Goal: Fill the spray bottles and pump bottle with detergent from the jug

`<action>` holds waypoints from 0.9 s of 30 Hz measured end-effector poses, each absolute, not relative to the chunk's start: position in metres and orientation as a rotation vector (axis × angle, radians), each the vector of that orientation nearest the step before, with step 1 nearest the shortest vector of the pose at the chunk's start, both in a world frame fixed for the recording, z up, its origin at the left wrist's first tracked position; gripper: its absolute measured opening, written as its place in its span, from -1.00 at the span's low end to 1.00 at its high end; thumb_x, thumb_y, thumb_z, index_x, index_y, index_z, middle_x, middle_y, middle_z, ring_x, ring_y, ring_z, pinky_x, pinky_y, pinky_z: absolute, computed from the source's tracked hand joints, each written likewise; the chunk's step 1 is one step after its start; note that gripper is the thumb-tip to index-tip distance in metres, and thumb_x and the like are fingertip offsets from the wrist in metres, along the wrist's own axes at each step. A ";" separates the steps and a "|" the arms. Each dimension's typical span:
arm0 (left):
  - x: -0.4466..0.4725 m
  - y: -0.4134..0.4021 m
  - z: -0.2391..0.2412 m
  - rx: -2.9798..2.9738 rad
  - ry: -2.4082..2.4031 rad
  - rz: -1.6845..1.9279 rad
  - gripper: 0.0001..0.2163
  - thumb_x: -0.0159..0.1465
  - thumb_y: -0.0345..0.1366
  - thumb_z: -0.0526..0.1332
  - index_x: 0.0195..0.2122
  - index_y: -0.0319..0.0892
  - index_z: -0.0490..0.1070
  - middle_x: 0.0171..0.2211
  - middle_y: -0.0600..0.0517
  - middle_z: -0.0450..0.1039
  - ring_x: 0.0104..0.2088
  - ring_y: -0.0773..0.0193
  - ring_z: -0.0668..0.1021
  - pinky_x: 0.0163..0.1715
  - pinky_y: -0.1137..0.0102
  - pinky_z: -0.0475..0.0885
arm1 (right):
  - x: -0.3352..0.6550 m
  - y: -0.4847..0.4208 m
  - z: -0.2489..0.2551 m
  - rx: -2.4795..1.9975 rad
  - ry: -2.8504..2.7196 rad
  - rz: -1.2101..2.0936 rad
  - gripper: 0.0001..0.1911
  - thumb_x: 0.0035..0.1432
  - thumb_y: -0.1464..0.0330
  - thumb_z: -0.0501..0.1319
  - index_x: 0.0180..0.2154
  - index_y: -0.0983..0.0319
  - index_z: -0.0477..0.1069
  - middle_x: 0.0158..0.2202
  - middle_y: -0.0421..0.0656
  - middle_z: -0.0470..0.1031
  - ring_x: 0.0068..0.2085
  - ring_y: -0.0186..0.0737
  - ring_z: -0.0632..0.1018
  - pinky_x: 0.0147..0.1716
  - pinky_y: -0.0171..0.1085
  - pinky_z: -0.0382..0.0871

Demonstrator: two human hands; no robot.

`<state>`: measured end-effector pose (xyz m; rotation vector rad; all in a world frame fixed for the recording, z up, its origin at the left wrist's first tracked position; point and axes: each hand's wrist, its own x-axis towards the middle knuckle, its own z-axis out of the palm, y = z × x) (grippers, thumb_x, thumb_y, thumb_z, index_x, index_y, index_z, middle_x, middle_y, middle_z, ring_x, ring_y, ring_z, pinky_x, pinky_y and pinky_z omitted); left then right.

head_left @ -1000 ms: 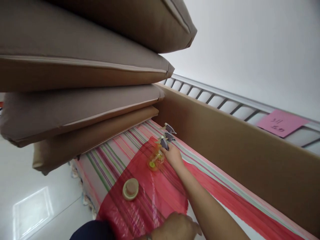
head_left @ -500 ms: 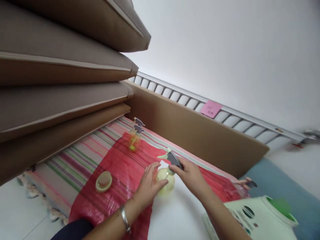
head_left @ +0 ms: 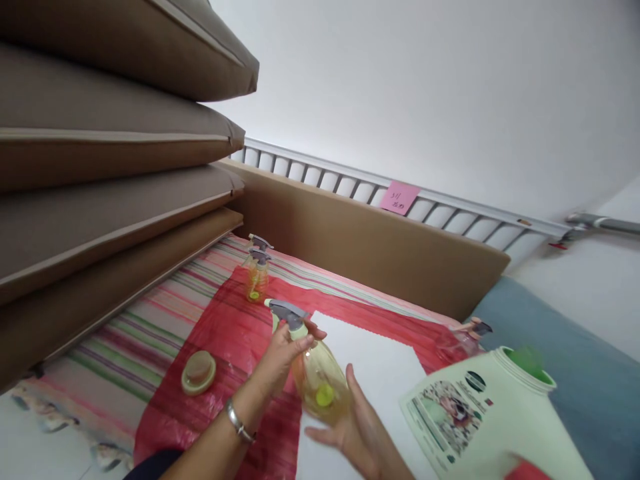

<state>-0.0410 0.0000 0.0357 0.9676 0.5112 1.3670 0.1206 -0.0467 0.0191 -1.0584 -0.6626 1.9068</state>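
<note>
Yellow-tinted and clear, the plastic spray bottle with a grey trigger head (head_left: 323,383) is held tilted above the left edge of a white rectangular sheet (head_left: 383,360), its head toward the far left. The left hand (head_left: 284,353), a silver metal bracelet (head_left: 237,421) at its wrist, pinches the bottle's neck, while the right hand (head_left: 357,433) is spread at the near right side; I cannot tell whether it touches. Right is a pale green plastic jug (head_left: 500,413); left, a round beige lid (head_left: 199,372) lies on thin red sheeting (head_left: 225,340).
</note>
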 end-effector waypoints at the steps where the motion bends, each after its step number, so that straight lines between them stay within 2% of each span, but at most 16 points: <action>1: -0.042 0.000 0.036 0.982 0.504 1.354 -0.82 0.11 -0.31 0.25 -0.25 -0.19 0.42 -0.26 -0.05 0.51 -0.12 0.13 0.48 -0.06 0.27 0.28 | 0.116 -0.050 0.012 -0.954 -0.571 2.048 -0.29 0.07 -0.15 -0.07 -0.05 0.27 0.34 -0.12 0.04 0.50 -0.16 -0.05 0.53 -0.34 -0.15 0.43; 5: -0.046 -0.003 0.038 1.045 0.472 1.251 -0.76 0.05 -0.31 0.30 -0.23 -0.20 0.44 -0.23 -0.08 0.52 -0.16 0.13 0.49 -0.12 0.29 0.30 | 0.101 -0.054 0.004 -0.774 -0.411 2.158 -0.29 0.11 -0.12 -0.09 -0.10 0.35 0.38 -0.27 0.05 0.56 -0.37 -0.17 0.58 -0.58 -0.34 0.38; 8: -0.052 -0.004 0.039 1.064 0.439 1.256 -0.78 0.06 -0.30 0.29 -0.26 -0.21 0.45 -0.27 -0.08 0.53 -0.19 0.13 0.50 -0.14 0.29 0.31 | 0.095 -0.053 0.005 -0.783 -0.397 2.121 -0.38 0.12 -0.05 0.01 -0.10 0.34 0.40 -0.31 0.01 0.58 -0.45 -0.20 0.57 -0.53 -0.32 0.38; 10: -0.054 -0.004 0.041 1.068 0.474 1.278 -0.88 0.08 -0.30 0.28 -0.39 -0.23 0.45 -0.35 -0.07 0.53 -0.24 0.14 0.51 -0.17 0.30 0.32 | 0.091 -0.056 0.004 -0.733 -0.411 2.050 -0.46 0.09 0.00 0.10 -0.11 0.30 0.41 -0.27 -0.01 0.58 -0.38 -0.16 0.57 -0.41 -0.26 0.40; 12: -0.054 -0.002 0.041 1.049 0.508 1.302 -0.89 0.09 -0.29 0.26 -0.48 -0.23 0.41 -0.40 -0.05 0.53 -0.30 0.17 0.52 -0.21 0.32 0.34 | 0.088 -0.060 0.004 -0.643 -0.448 1.937 -0.54 0.05 0.10 0.21 -0.07 0.22 0.39 -0.13 -0.04 0.54 -0.20 -0.09 0.55 -0.23 -0.17 0.37; 15: -0.052 -0.001 0.039 0.972 0.502 1.385 -0.88 0.10 -0.29 0.26 -0.49 -0.20 0.37 -0.44 -0.02 0.53 -0.36 0.21 0.52 -0.26 0.33 0.35 | 0.085 -0.065 0.006 -0.560 -0.515 1.806 -0.45 -0.03 0.30 0.32 0.04 0.10 0.29 0.08 -0.11 0.38 0.04 -0.04 0.40 -0.06 -0.07 0.27; 16: -0.052 -0.001 0.038 0.948 0.502 1.408 -0.88 0.10 -0.29 0.26 -0.50 -0.20 0.36 -0.45 -0.01 0.52 -0.39 0.22 0.52 -0.27 0.33 0.36 | 0.084 -0.065 0.007 -0.557 -0.523 1.822 -0.43 -0.03 0.27 0.32 0.06 0.09 0.26 0.09 -0.10 0.36 0.06 -0.03 0.39 -0.06 -0.05 0.27; 18: -0.052 -0.002 0.037 0.926 0.497 1.416 -0.88 0.10 -0.29 0.26 -0.49 -0.19 0.36 -0.43 -0.01 0.53 -0.42 0.24 0.51 -0.30 0.34 0.37 | 0.086 -0.064 0.008 -0.580 -0.508 1.948 -0.41 0.00 0.06 0.24 0.04 0.16 0.28 0.04 -0.03 0.41 -0.01 0.02 0.44 -0.15 -0.03 0.32; 20: -0.053 -0.005 0.038 0.956 0.482 1.387 -0.90 0.09 -0.30 0.26 -0.48 -0.20 0.37 -0.40 -0.03 0.54 -0.43 0.24 0.51 -0.30 0.33 0.37 | 0.086 -0.062 0.008 -0.636 -0.475 2.079 -0.35 0.03 -0.09 0.09 -0.01 0.25 0.33 -0.08 0.04 0.49 -0.17 -0.01 0.53 -0.31 -0.11 0.38; 21: -0.053 -0.006 0.040 0.980 0.469 1.377 -0.91 0.09 -0.31 0.25 -0.47 -0.20 0.38 -0.39 -0.04 0.54 -0.41 0.23 0.51 -0.28 0.32 0.37 | 0.086 -0.061 0.008 -0.667 -0.470 2.097 -0.34 0.05 -0.10 0.06 -0.03 0.28 0.35 -0.14 0.05 0.52 -0.25 -0.06 0.55 -0.37 -0.18 0.38; 23: -0.055 -0.008 0.043 1.007 0.441 1.386 -0.93 0.10 -0.32 0.24 -0.47 -0.20 0.40 -0.38 -0.05 0.54 -0.34 0.19 0.53 -0.21 0.29 0.37 | 0.084 -0.062 0.009 -0.689 -0.503 1.999 -0.45 0.07 0.00 0.13 -0.05 0.27 0.35 -0.17 0.02 0.54 -0.31 -0.14 0.56 -0.40 -0.25 0.36; 24: -0.056 -0.008 0.044 0.997 0.430 1.401 -0.93 0.10 -0.33 0.24 -0.48 -0.20 0.41 -0.38 -0.04 0.54 -0.31 0.18 0.53 -0.19 0.28 0.36 | 0.082 -0.063 0.009 -0.678 -0.544 1.904 -0.49 0.05 0.07 0.21 -0.04 0.23 0.33 -0.13 0.00 0.52 -0.26 -0.14 0.56 -0.34 -0.24 0.37; 25: -0.057 -0.007 0.045 0.974 0.425 1.418 -0.93 0.10 -0.33 0.23 -0.49 -0.19 0.41 -0.39 -0.03 0.55 -0.29 0.16 0.53 -0.16 0.27 0.35 | 0.080 -0.065 0.010 -0.663 -0.593 1.794 -0.47 -0.01 0.16 0.29 -0.01 0.18 0.30 -0.06 -0.03 0.49 -0.16 -0.12 0.53 -0.24 -0.21 0.36; 27: -0.059 -0.006 0.046 0.913 0.428 1.450 -0.92 0.11 -0.34 0.22 -0.51 -0.19 0.40 -0.42 -0.01 0.55 -0.27 0.16 0.54 -0.13 0.25 0.34 | 0.076 -0.067 0.011 -0.647 -0.676 1.621 -0.28 -0.16 0.32 0.41 0.06 0.03 0.19 0.07 -0.12 0.38 0.03 -0.10 0.41 -0.07 -0.16 0.29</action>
